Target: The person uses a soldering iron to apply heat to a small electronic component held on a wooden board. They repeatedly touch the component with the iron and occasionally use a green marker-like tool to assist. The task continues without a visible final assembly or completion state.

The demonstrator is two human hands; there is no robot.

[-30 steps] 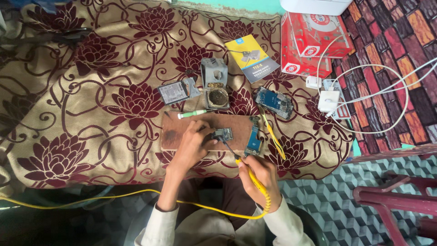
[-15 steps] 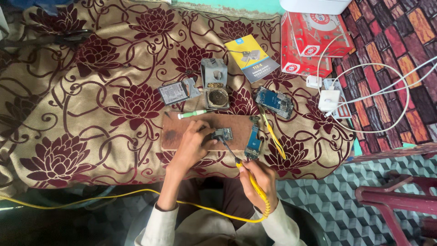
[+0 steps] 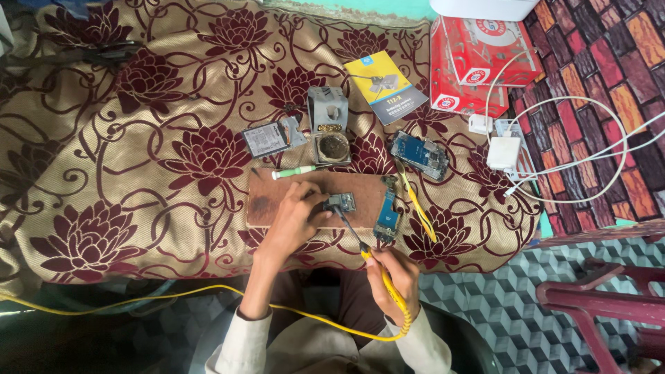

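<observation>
A brown wooden board (image 3: 291, 188) lies on a floral cloth. On it sits a small grey circuit part (image 3: 341, 202), pinned by the fingers of my left hand (image 3: 294, 218). My right hand (image 3: 393, 273) grips a yellow-handled soldering iron (image 3: 381, 270); its dark tip reaches up to the circuit part. A blue circuit board (image 3: 386, 216) lies on the board's right end, next to yellow tweezers (image 3: 418, 208).
Behind the board lie a green-handled screwdriver (image 3: 294, 171), a metal iron stand with sponge tin (image 3: 328, 128), a flat battery (image 3: 273, 137), an opened phone (image 3: 420, 154), a yellow booklet (image 3: 385, 86), a red box (image 3: 478, 59) and a white charger (image 3: 504, 151) with cables. A red stool (image 3: 609, 305) stands at right.
</observation>
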